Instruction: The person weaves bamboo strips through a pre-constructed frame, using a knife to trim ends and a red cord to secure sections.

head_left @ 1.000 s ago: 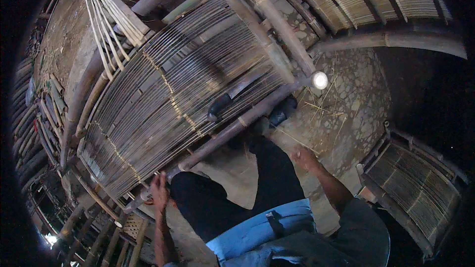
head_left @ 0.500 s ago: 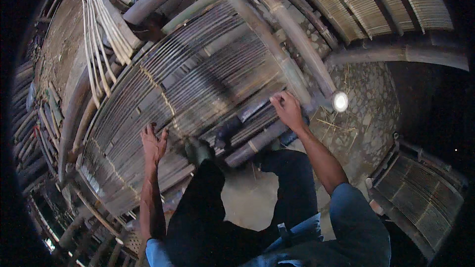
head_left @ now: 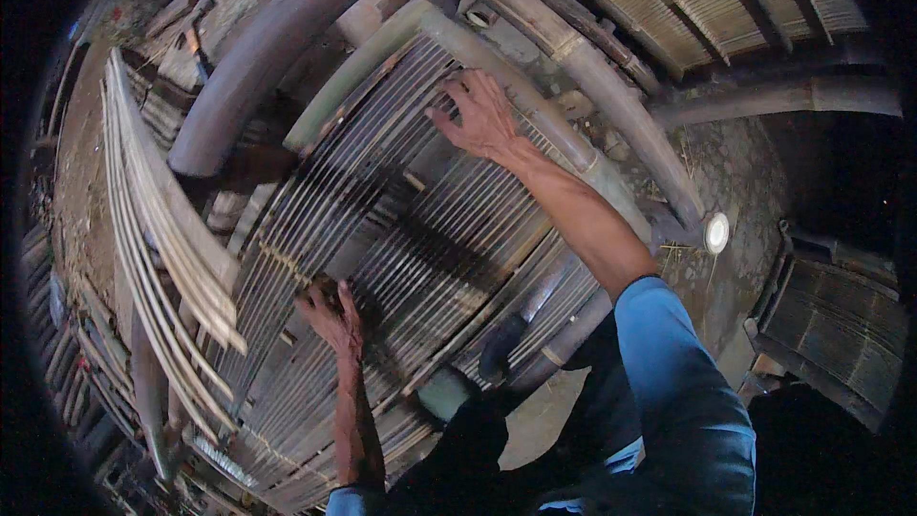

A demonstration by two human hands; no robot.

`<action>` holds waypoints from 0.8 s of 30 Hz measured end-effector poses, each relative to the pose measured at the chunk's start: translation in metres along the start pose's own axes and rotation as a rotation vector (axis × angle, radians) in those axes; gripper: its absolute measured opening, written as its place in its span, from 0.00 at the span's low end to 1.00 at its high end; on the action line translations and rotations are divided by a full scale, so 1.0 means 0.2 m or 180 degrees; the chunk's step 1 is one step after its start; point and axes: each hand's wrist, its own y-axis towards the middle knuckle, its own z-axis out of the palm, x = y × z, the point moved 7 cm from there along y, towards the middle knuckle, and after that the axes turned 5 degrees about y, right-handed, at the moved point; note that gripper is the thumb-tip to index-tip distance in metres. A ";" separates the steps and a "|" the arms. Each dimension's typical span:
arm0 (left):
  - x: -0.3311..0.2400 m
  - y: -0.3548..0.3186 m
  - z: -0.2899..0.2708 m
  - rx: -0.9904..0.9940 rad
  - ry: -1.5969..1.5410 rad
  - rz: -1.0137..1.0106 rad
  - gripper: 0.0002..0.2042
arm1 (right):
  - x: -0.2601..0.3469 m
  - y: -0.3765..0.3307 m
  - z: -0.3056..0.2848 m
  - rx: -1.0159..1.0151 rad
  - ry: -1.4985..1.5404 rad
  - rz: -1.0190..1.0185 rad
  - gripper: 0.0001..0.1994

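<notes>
A slatted bamboo panel (head_left: 430, 239) lies before me, its thin strips side by side and bound across by a pale twisted cord (head_left: 284, 263). My left hand (head_left: 334, 325) is at the cord line, fingers bent round a small dark brown thing that I cannot make out. Farther off, my right hand (head_left: 478, 119) rests on the strips near the panel's far right edge. Its fingers are curved, with the thumb apart from them and nothing visible between.
Thick bamboo poles (head_left: 544, 100) frame the panel. Several pale, long strips (head_left: 158, 229) lie at the left. A round white light (head_left: 716, 232) shows at a pole's end. Another slatted panel (head_left: 831, 325) stands at right. My dark shoe (head_left: 447, 394) is beside the near strips.
My right hand has reached forward and left, from the panel's near right corner to its far part. My left hand has shifted right along the strips. The view has tilted and moved forward.
</notes>
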 end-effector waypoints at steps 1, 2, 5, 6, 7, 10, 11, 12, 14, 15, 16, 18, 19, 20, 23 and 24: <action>-0.07 0.00 -0.01 -0.0233 0.0208 -0.0016 0.24 | -0.06 0.01 0.01 0.0013 -0.0078 0.0044 0.21; -0.15 0.03 -0.02 -0.0173 0.0135 0.0031 0.24 | -0.11 0.02 0.03 0.0134 -0.0128 -0.0100 0.22; -0.13 0.04 0.03 0.0626 0.0008 -0.0372 0.37 | -0.13 0.11 0.09 0.0220 -0.0101 -0.0402 0.23; -0.11 0.04 0.03 0.0629 0.0018 -0.0376 0.37 | -0.11 0.16 0.10 0.0160 -0.0053 -0.0583 0.22; -0.13 0.05 0.02 0.0466 0.0258 -0.0026 0.36 | -0.10 0.19 0.12 0.0160 -0.0033 -0.0587 0.22; -0.14 0.06 -0.01 0.0382 0.0303 0.0175 0.37 | -0.07 0.17 0.14 0.0410 0.0048 -0.0597 0.23; -0.12 0.06 -0.01 0.0431 0.0117 0.0031 0.37 | -0.05 0.13 0.13 0.0472 0.0121 -0.0631 0.24; -0.13 0.07 0.00 0.0422 0.0112 0.0040 0.37 | -0.04 0.13 0.13 0.0500 0.0181 -0.0677 0.24; -0.13 0.07 0.00 0.0351 -0.0125 -0.0040 0.39 | -0.03 0.23 0.18 0.0362 0.0219 -0.0790 0.25; -0.11 0.07 0.02 0.0380 -0.0133 -0.0013 0.39 | -0.02 0.25 0.19 0.0241 0.0250 -0.0866 0.25; -0.08 0.04 0.03 0.0211 0.0061 0.0037 0.38 | -0.04 0.25 0.21 0.0261 0.0263 -0.0843 0.25; -0.06 0.01 0.02 0.0041 0.0218 0.0096 0.37 | -0.06 0.23 0.21 0.0128 0.0142 -0.0915 0.26; -0.06 0.02 0.01 0.0164 -0.0123 0.0089 0.36 | -0.07 0.24 0.22 0.0208 0.0185 -0.0903 0.27; -0.05 0.03 0.01 0.0293 -0.0466 0.0090 0.35 | -0.07 0.23 0.19 0.0196 0.0128 -0.0901 0.27; 0.17 0.06 0.00 0.1348 -0.0456 -0.0281 0.34 | 0.02 0.13 0.12 0.0150 0.0018 -0.0568 0.28; 0.21 0.05 -0.02 0.1890 -0.0272 -0.0486 0.34 | 0.04 0.05 0.08 0.0201 0.0038 -0.0230 0.30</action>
